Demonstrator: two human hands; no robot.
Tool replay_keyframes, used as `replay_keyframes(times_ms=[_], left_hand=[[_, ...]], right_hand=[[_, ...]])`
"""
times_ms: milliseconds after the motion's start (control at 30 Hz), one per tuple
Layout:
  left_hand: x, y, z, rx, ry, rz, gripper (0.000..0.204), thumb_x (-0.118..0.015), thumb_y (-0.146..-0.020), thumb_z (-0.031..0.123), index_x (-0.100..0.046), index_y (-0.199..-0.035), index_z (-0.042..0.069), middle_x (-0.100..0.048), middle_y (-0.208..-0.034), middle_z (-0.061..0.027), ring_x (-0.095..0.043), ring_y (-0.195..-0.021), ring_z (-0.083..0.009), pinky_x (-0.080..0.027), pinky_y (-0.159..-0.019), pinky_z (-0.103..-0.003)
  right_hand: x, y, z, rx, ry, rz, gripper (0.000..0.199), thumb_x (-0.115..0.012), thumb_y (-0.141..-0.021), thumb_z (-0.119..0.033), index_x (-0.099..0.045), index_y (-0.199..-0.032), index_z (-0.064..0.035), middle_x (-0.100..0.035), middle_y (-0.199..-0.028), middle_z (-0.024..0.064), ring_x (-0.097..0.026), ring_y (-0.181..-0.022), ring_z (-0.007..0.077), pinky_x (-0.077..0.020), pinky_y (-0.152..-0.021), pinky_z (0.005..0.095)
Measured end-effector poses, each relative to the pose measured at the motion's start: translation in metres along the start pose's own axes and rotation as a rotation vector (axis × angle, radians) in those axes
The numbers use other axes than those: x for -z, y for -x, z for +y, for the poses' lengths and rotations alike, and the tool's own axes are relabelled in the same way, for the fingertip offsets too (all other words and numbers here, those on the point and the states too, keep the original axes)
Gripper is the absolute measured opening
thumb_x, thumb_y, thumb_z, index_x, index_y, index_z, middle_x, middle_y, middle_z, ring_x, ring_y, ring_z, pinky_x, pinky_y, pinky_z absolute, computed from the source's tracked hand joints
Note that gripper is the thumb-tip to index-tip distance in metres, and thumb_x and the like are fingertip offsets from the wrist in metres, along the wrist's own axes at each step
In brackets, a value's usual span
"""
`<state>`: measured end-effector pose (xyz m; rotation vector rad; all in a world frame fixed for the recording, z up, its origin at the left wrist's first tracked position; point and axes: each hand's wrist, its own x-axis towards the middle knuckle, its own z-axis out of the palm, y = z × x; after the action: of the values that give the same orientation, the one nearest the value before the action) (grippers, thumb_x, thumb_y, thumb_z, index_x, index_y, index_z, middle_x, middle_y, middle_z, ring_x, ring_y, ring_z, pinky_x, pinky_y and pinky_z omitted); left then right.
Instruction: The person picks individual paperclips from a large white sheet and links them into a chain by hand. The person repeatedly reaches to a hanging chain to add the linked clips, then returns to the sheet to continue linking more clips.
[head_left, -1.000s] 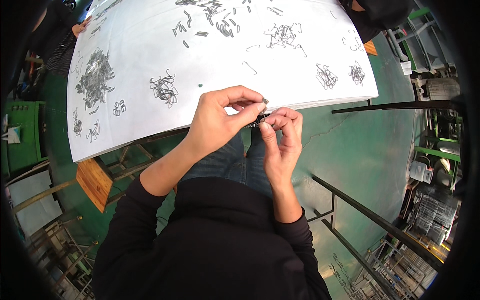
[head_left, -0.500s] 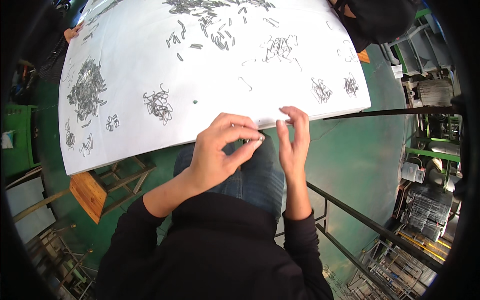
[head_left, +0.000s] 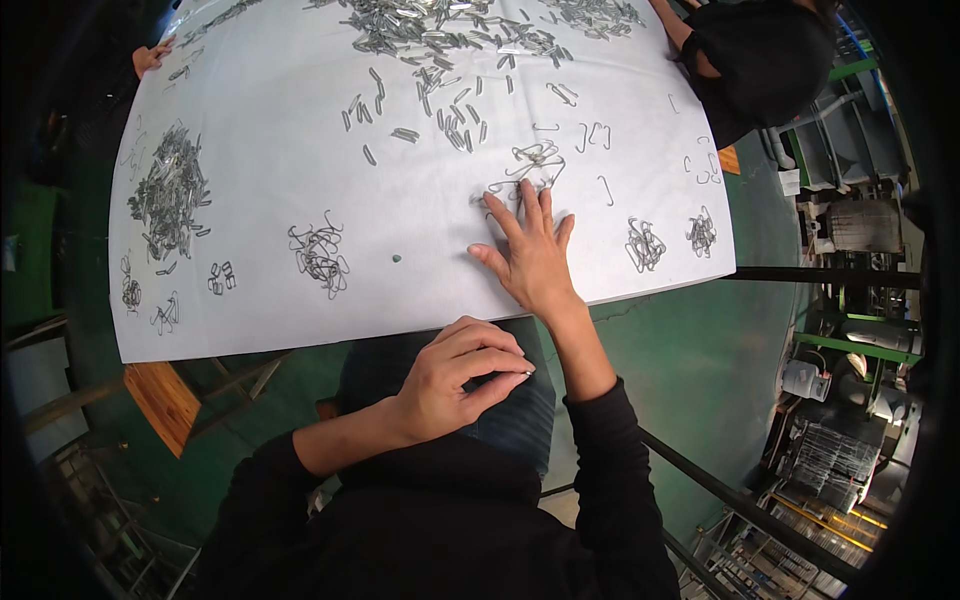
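White-topped table [head_left: 250,180], strewn with wire parts. Broad heap of metal clips [head_left: 390,30], toward the far side. Left hand [head_left: 465,378], just off the near edge, closed in a pinch (see last entry). Right hand [head_left: 538,262], over the table, fingers fanned, grip released; fingertips at scattered wire hooks [head_left: 540,156], exact contact impossible to tell. Tangled hook pile [head_left: 322,265], left of centre. Green bit [head_left: 397,259], between tangled pile and right hand. Small metal piece [head_left: 529,373], grasped between left thumb and fingertips, mostly hidden.
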<state>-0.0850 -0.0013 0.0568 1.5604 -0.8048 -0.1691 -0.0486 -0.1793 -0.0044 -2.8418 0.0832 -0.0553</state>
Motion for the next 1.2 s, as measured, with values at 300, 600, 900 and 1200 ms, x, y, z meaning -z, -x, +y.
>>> replay_keyframes(times_ms=[300,600,900,1200], left_hand=[[0.0,0.005,-0.001,0.002,0.001,-0.044,0.017,-0.073,-0.07,-0.002,-0.069,-0.084,0.005,-0.064,-0.083,-0.0046,-0.06,-0.078,-0.0191,-0.048,-0.067,-0.028],[-0.005,0.014,0.005,0.025,-0.03,-0.04,0.017,-0.073,-0.07,0.001,-0.068,-0.084,0.009,-0.063,-0.081,-0.0018,-0.059,-0.073,-0.018,-0.046,-0.067,-0.029],[-0.006,0.016,0.005,0.019,-0.053,-0.041,0.019,-0.074,-0.068,-0.002,-0.069,-0.085,0.006,-0.064,-0.081,-0.0056,-0.061,-0.074,-0.0199,-0.048,-0.068,-0.029],[-0.013,0.014,0.01,0.036,-0.062,-0.022,0.02,-0.074,-0.07,0.001,-0.068,-0.088,0.008,-0.063,-0.083,-0.0044,-0.06,-0.076,-0.0199,-0.049,-0.069,-0.03]], right_hand=[[0.044,-0.029,0.103,-0.604,-0.144,0.315,0.02,-0.063,-0.084,-0.019,-0.069,-0.093,-0.0032,-0.068,-0.087,0.013,-0.065,-0.078,0.0247,-0.0493,-0.07,0.0334],[0.031,-0.073,0.118,-0.386,-0.149,0.07,0.035,-0.065,-0.082,-0.032,-0.063,-0.106,-0.0059,-0.058,-0.116,0.0146,-0.058,-0.103,0.0302,-0.0477,-0.084,0.0401],[0.008,-0.099,0.102,-0.016,0.015,0.124,0.037,-0.054,-0.089,-0.036,-0.062,-0.11,-0.0072,-0.058,-0.119,0.0089,-0.054,-0.111,0.0255,-0.0331,-0.101,0.0497],[-0.003,-0.135,0.099,0.061,0.004,0.365,0.03,-0.054,-0.09,-0.027,-0.062,-0.111,-0.0072,-0.062,-0.113,0.0067,-0.056,-0.107,0.0244,-0.0315,-0.104,0.047]])
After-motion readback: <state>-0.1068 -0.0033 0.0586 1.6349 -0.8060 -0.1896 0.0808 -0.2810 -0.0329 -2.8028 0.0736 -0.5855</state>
